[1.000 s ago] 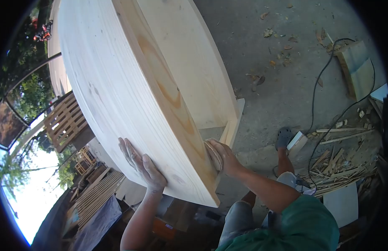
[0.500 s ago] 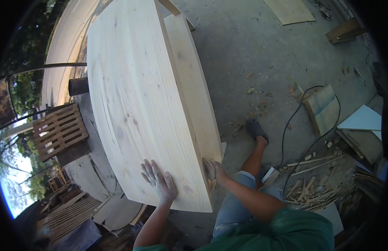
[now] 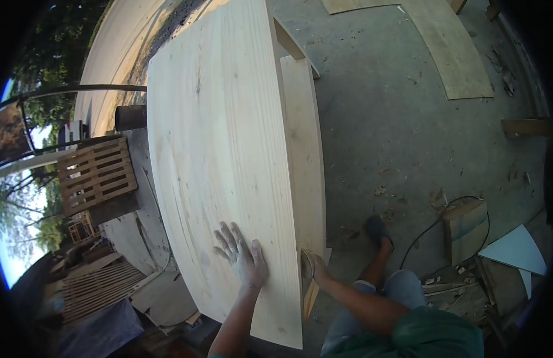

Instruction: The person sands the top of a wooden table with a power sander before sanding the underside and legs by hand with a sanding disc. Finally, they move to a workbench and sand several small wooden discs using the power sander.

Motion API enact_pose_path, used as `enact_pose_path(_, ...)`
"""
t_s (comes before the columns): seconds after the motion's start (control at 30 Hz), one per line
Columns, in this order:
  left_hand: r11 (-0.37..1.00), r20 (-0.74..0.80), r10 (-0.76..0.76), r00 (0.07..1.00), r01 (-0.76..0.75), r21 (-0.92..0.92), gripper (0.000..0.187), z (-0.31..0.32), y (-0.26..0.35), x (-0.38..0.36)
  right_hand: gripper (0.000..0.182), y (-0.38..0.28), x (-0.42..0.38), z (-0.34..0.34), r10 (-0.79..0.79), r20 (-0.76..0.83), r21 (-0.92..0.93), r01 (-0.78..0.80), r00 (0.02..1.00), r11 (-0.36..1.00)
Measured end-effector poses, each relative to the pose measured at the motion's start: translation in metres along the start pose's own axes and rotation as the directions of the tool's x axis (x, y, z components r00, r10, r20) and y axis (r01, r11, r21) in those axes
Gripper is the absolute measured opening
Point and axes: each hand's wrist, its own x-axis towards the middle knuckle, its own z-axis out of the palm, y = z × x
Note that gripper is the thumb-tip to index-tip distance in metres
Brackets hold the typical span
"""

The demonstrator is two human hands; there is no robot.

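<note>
A large pale wooden piece of furniture (image 3: 228, 149) with a broad flat top and an open side fills the middle. My left hand (image 3: 243, 259) lies flat on that top near its close end, fingers spread and dusted with pale powder. At the right edge of the piece, my right hand (image 3: 315, 268) is closed round a thin, rounded sanding pad (image 3: 307, 264) and presses it to the edge's side face. The fingers of that hand are partly hidden behind the pad. Beneath the top, a lower board (image 3: 306, 149) shows along the open side.
A wooden pallet (image 3: 97, 173) stands at the left, beside a dark pipe (image 3: 131, 118). On the concrete floor to the right lie a plywood sheet (image 3: 449, 53), a board (image 3: 465, 230) with a black cable around it, a white panel (image 3: 518, 250) and wood scraps.
The view has shifted, with the furniture reaching lower in the frame. My left hand remains flat on the top, and my right hand still holds the pad against the edge.
</note>
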Motion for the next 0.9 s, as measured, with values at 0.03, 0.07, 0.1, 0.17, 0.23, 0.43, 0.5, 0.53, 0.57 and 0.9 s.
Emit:
enact_pose_path(0.03, 0.991, -0.016, 0.132, 0.991, -0.133, -0.004, 0.063, -0.014, 0.038, 0.057, 0.053, 0.016, -0.029, 0.000, 0.060, -0.052, -0.095, -0.065, 0.997, 0.993)
enact_pose_path(0.07, 0.985, -0.032, 0.166, 0.986, -0.164, 0.051, 0.063, -0.018, 0.065, 0.110, 0.051, 0.000, -0.030, 0.001, 0.068, -0.081, -0.084, -0.075, 0.994, 0.994)
enact_pose_path(0.1, 0.987, -0.047, 0.154, 0.987, -0.151, 0.057, 0.064, -0.024, 0.089, 0.159, 0.050, -0.015, -0.032, 0.006, 0.081, -0.106, -0.070, -0.089, 0.991, 0.994)
enact_pose_path(0.17, 0.989, -0.088, 0.139, 0.986, -0.134, 0.060, 0.065, -0.031, 0.131, 0.246, 0.047, -0.063, -0.005, 0.015, 0.092, -0.094, 0.012, -0.092, 0.991, 0.996)
enact_pose_path(0.23, 0.992, -0.104, 0.118, 0.987, -0.112, 0.063, 0.066, -0.040, 0.166, 0.308, 0.058, -0.157, 0.070, 0.012, 0.011, 0.022, 0.064, -0.012, 1.000, 0.998)
enact_pose_path(0.43, 0.993, -0.143, 0.116, 0.983, -0.112, 0.042, 0.067, -0.056, 0.207, 0.425, 0.051, -0.463, 0.231, 0.027, -0.335, -0.054, -0.084, 0.330, 0.941, 0.940)
enact_pose_path(0.5, 0.995, -0.171, 0.101, 0.980, -0.100, 0.016, 0.067, -0.063, 0.215, 0.461, 0.051, -0.535, 0.266, 0.032, -0.380, -0.026, 0.028, 0.381, 0.924, 0.924)
enact_pose_path(0.53, 0.996, -0.171, 0.094, 0.981, -0.094, 0.008, 0.067, -0.064, 0.216, 0.471, 0.051, -0.543, 0.268, 0.035, -0.376, -0.031, 0.034, 0.377, 0.926, 0.926)
enact_pose_path(0.57, 0.998, -0.167, 0.065, 0.984, -0.065, 0.001, 0.067, -0.066, 0.217, 0.485, 0.051, -0.555, 0.272, 0.036, -0.385, -0.042, 0.044, 0.386, 0.922, 0.921)
enact_pose_path(0.9, 0.999, -0.132, -0.001, 0.991, -0.004, -0.038, 0.068, -0.076, 0.227, 0.519, 0.036, -0.534, 0.264, 0.038, -0.348, -0.154, -0.107, 0.334, 0.925, 0.936)
